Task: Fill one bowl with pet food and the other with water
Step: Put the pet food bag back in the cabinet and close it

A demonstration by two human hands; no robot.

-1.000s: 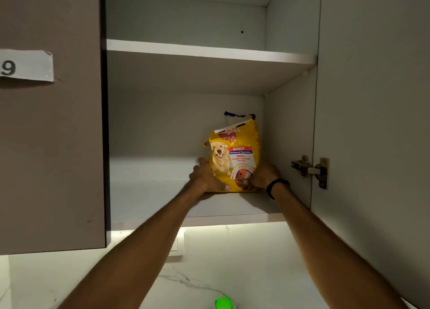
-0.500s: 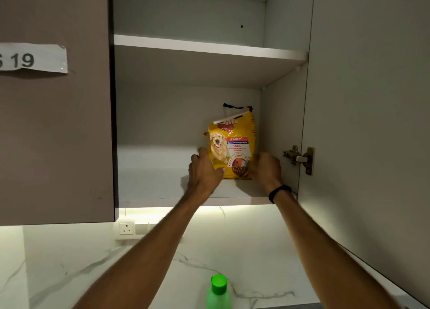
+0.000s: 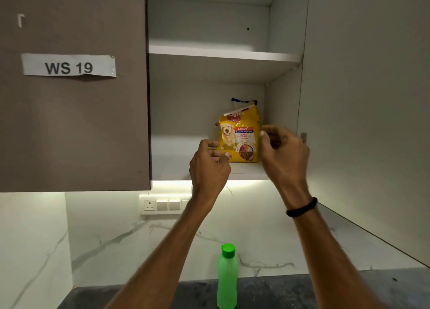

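Observation:
A yellow pet food bag (image 3: 242, 136) with a dog picture stands upright on the lower shelf (image 3: 176, 166) of an open wall cabinet, near its right wall. My left hand (image 3: 208, 166) hovers in front of the bag's lower left corner, fingers loosely curled and holding nothing. My right hand (image 3: 283, 155), a black band on its wrist, hangs just right of the bag with relaxed curled fingers, apart from it. A green water bottle (image 3: 226, 278) with a green cap stands on the dark counter (image 3: 279, 292) below. No bowl is in view.
The cabinet's right door (image 3: 367, 122) stands open beside my right arm. The closed left door (image 3: 69, 122) carries a "WS 19" label. An upper shelf (image 3: 223, 54) is bare. A socket panel (image 3: 162, 205) sits on the marble backsplash under the cabinet.
Both hands held the bag's lower sides a second ago; they have let go and pulled back toward me. The bag stays on the shelf. The view has tilted down.

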